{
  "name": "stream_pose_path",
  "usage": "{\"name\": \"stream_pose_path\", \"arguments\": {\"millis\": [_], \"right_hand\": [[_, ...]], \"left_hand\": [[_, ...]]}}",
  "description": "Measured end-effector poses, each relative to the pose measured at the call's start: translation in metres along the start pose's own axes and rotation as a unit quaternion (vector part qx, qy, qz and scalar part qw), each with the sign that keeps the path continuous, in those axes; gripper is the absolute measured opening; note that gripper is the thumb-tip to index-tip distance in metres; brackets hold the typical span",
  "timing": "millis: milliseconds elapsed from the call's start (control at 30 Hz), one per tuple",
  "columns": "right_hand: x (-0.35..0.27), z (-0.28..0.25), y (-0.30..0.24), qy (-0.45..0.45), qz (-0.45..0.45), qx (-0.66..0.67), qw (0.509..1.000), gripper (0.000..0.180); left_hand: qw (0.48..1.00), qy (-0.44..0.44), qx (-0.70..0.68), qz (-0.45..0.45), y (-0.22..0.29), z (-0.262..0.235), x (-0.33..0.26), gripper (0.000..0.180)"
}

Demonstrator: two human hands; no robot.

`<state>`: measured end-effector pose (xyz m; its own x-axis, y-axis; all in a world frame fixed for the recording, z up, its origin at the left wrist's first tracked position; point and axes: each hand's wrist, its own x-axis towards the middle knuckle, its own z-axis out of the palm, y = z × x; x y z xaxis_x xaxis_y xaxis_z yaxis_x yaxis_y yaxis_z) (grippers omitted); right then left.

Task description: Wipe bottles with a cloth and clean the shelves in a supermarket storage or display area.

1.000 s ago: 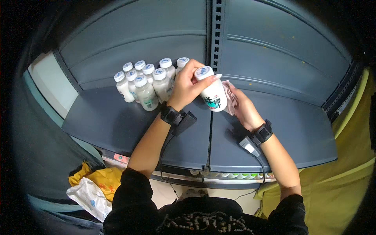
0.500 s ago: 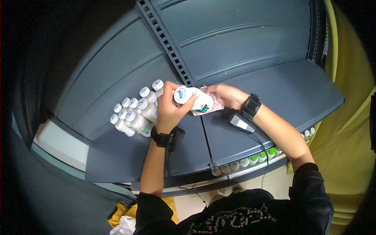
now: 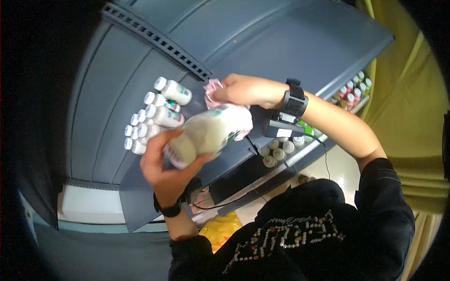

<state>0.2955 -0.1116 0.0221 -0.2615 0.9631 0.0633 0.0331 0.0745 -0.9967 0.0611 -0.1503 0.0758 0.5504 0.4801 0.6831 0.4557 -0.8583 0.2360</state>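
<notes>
My left hand (image 3: 161,173) is wrapped round the capped end of a white plastic bottle (image 3: 211,131), which is tilted and blurred by motion. The bottle's other end points to the upper right. My right hand (image 3: 243,90) pinches a crumpled pink cloth (image 3: 213,90); part of the cloth also shows behind the bottle's far end. Left of the held bottle, several white-capped bottles (image 3: 168,116) stand grouped on the grey shelf (image 3: 290,51). Black straps circle both my wrists.
A perforated metal upright (image 3: 159,41) runs down the shelf's back panel. Bottles with pale and green caps (image 3: 280,153) stand on a lower level below the front edge. Black cables hang from my wrist devices (image 3: 283,129). A yellow curtain (image 3: 398,117) hangs at the right, and a yellow bag (image 3: 221,230) lies below.
The view has turned and shifted. The bottle has moved down and left and now lies more sideways, with more of its side showing. The cloth has shifted along it with my right hand.
</notes>
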Motion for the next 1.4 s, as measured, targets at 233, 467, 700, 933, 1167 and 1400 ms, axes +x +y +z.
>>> {"name": "stream_pose_path", "arguments": {"millis": [233,467,700,933,1167,1400], "right_hand": [[-0.034,-0.056,0.046,0.227,-0.078,0.015,0.971,0.039],[-0.071,-0.099,0.081,0.34,-0.136,0.091,0.926,0.038],[-0.077,-0.122,0.103,0.362,-0.177,-0.027,0.915,0.038],[-0.072,-0.124,0.103,0.426,-0.212,-0.116,0.872,0.041],[-0.071,-0.129,0.104,0.487,-0.206,-0.187,0.828,0.042],[-0.073,-0.133,0.108,0.512,-0.233,-0.23,0.794,0.038]], "left_hand": [[0.992,-0.123,-0.019,0.036,0.015,0.023,-0.084,0.061],[0.905,-0.276,-0.22,-0.24,-0.012,0.164,-0.152,0.04],[0.907,-0.244,-0.125,-0.319,-0.103,0.266,-0.166,0.034],[0.898,-0.213,-0.152,-0.353,-0.2,0.358,-0.175,0.037],[0.875,-0.276,-0.188,-0.35,-0.249,0.436,-0.202,0.038],[0.864,-0.321,-0.137,-0.363,-0.248,0.465,-0.209,0.039]]}}
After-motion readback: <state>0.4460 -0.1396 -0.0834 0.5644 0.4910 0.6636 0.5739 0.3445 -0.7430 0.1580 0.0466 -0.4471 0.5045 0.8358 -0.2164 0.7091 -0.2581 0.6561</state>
